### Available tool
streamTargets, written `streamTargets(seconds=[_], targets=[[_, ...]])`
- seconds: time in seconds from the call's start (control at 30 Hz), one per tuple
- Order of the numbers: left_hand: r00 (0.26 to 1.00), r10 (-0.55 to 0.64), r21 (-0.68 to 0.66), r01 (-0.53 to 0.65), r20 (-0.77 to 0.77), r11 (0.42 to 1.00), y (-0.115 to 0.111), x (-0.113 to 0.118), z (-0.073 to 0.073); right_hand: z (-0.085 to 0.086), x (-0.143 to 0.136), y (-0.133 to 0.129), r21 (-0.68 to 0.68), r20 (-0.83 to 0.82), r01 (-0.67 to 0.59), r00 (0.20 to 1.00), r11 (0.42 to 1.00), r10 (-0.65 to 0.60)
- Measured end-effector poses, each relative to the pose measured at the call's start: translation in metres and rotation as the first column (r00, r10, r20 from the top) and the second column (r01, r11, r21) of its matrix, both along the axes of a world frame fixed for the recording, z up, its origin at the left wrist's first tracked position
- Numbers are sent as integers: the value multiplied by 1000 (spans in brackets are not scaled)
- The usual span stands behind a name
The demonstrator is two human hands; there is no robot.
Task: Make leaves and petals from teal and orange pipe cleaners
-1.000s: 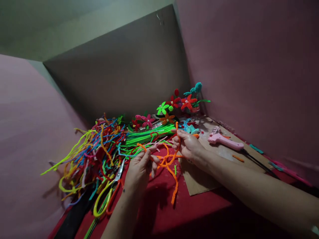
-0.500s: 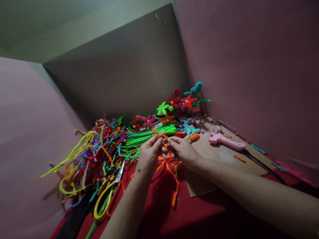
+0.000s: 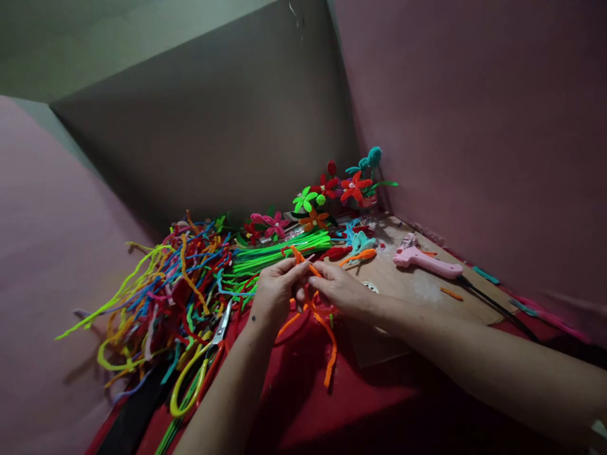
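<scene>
Fuzzy orange stems hang below both hands over the red cloth, and a short orange end sticks up above the fingertips. Pinched on this orange piece is my left hand, its thumb and forefinger together. My right hand closes on the same piece from the right, its fingertips nearly touching those of the left. Green stems lie in a bundle just behind the hands. Beyond my right hand an orange bud rests near light blue looped stems.
Left lies a tangled heap of coloured stems, with yellow-handled scissors in front. A pink glue gun with a black cord rests on the board at right. Fuzzy flowers stand at the back, before the walls.
The view has shifted, so most things appear slightly farther left. My fingertips have moved closer together on the orange piece, and a round white item now shows behind my right wrist.
</scene>
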State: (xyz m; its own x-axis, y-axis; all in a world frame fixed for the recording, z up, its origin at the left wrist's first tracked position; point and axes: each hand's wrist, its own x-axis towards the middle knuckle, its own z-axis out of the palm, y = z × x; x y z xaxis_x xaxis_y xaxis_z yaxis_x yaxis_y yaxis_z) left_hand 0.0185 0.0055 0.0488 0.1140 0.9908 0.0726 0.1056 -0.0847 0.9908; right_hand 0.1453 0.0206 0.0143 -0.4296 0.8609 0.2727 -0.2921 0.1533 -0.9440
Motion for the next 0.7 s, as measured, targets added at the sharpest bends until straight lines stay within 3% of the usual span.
streamTargets(seconds=[0.13, 0.27, 0.4, 0.53, 0.7], targets=[[981, 96, 66, -108, 167, 992, -1, -4, 2, -4, 0, -1, -52, -78, -175, 982, 983, 171], [933, 183, 34, -204, 309, 978, 0, -8, 6, -9, -1, -3, -135, -35, -227, 974, 964, 225], [884, 166, -24, -173, 437, 985, 3, -16, 4, -10, -5, -8, -204, 39, -290, 952, 935, 303], [812, 148, -39, -152, 565, 988, 8, -23, -1, -8, -7, -17, -170, 40, -367, 925, 915, 378], [823, 170, 6, -206, 542, 979, 9, -32, -2, -11, -7, -20, -109, 131, -345, 925, 932, 357]])
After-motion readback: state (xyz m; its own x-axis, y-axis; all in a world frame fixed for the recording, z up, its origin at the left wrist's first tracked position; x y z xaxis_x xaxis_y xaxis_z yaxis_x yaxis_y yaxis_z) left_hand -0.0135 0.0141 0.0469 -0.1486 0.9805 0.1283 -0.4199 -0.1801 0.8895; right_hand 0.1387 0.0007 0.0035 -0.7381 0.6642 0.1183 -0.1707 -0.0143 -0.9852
